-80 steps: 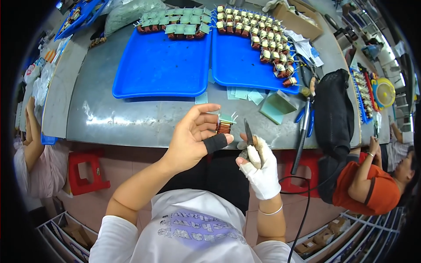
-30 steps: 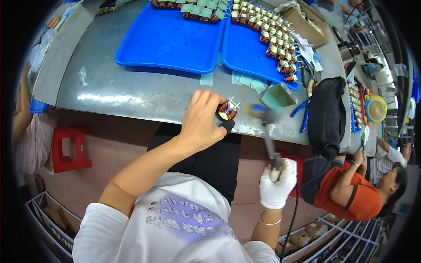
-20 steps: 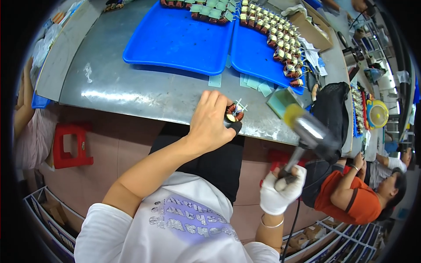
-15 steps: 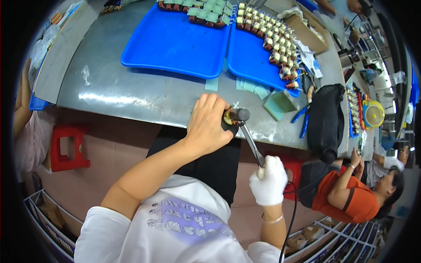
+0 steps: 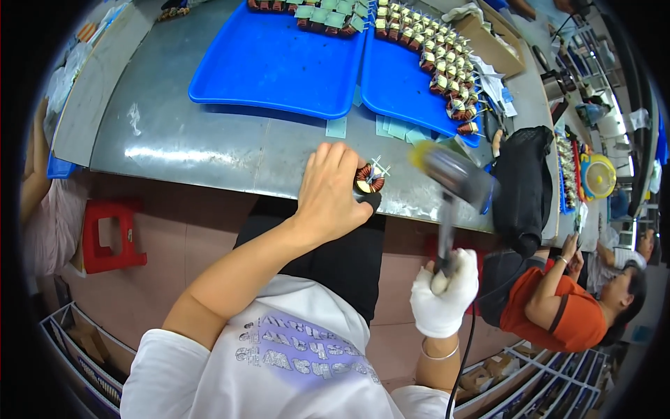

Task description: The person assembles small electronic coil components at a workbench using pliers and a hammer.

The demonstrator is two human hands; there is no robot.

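At the table's near edge, my left hand [image 5: 328, 185] is closed around a small copper-wound toroidal coil [image 5: 370, 179], pressing it from the left. The coil has pale pieces and thin pins sticking up. Something black covers the left thumb's tip. My right hand [image 5: 447, 293], in a white glove, grips the handle of a hammer [image 5: 452, 174]. The hammer head is blurred by motion; it has a yellow end and hangs to the right of the coil, apart from it.
Two blue trays [image 5: 279, 77] lie across the table [image 5: 167, 133]; several coils stand in them, some topped with green squares. Loose green sheets [image 5: 336, 127] lie in front. At right are a black bag [image 5: 520, 188] and a cardboard box [image 5: 492, 42]. A co-worker in orange [image 5: 558, 307] sits beyond.
The hammer has swung off the coil, up and to the right, and my right hand has shifted right with it. My left hand stays on the coil, which is now uncovered.
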